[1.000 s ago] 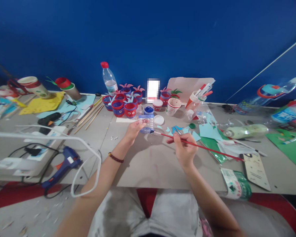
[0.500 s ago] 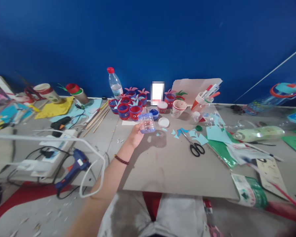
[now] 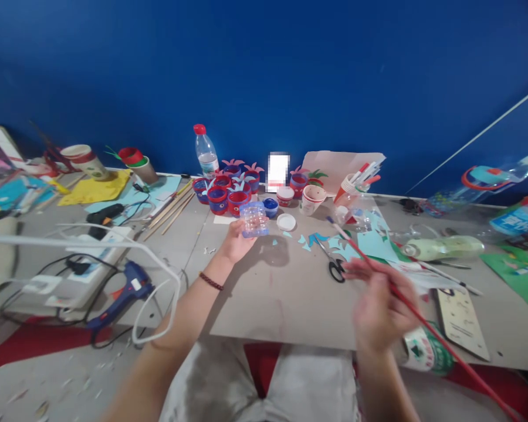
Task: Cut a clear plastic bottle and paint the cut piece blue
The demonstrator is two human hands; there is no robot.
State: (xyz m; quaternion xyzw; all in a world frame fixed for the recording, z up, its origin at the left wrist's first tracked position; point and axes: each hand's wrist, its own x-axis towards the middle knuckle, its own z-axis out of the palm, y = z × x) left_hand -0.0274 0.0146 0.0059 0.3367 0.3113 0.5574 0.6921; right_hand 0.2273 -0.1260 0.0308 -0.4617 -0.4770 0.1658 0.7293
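Swung back from the lower right edge, where it was a blur half a second ago, the person's right hand (image 3: 385, 305) is now above the desk (image 3: 250, 305), thumb and fingers closed on a long red paintbrush (image 3: 449, 349), its dark tip pointing up and left. Both hands are busy: the left hand (image 3: 236, 241) grips a clear plastic piece with blue-edged ends (image 3: 254, 220), raised over the middle of the desk, well apart from the brush. Just beyond it are an open jar of blue paint (image 3: 270, 207) and red-and-blue painted cups (image 3: 219, 200); a white lid (image 3: 286, 222) lies to its right. Black-handled scissors (image 3: 335, 271) lie near the right fingertips.
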